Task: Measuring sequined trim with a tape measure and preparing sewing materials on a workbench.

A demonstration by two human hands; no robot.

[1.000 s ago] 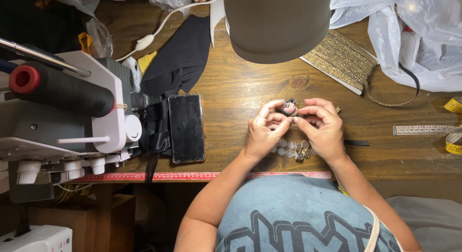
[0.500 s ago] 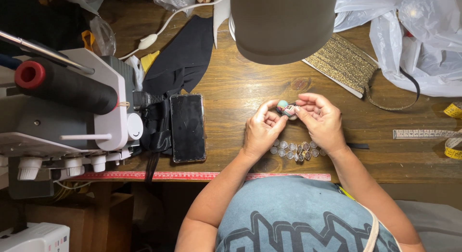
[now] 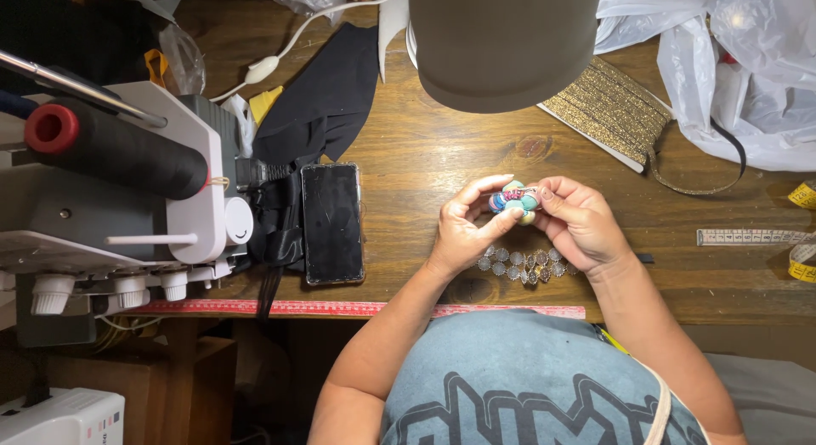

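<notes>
Both hands meet above the wooden table (image 3: 425, 147), pinching a small flower-shaped ornament (image 3: 515, 200) made of teal, blue and cream round pieces with a pink centre. My left hand (image 3: 463, 228) grips its left side with thumb and fingers. The fingertips of my right hand (image 3: 582, 224) hold its right side. Just below the hands, a strip of clear round gems (image 3: 520, 265) lies on the table.
A white sewing machine (image 3: 110, 190) with a large black thread cone fills the left. A black phone (image 3: 332, 221) lies face up beside black fabric (image 3: 327, 96). A lamp shade (image 3: 506, 41) hangs overhead. Gold trim (image 3: 608, 109), plastic bags (image 3: 739, 62), tape measures (image 3: 748, 238) and a red ruler (image 3: 340, 308) surround the hands.
The hands stay together on the ornament and have turned it slightly, showing more of its coloured pieces. Nothing else on the table has moved.
</notes>
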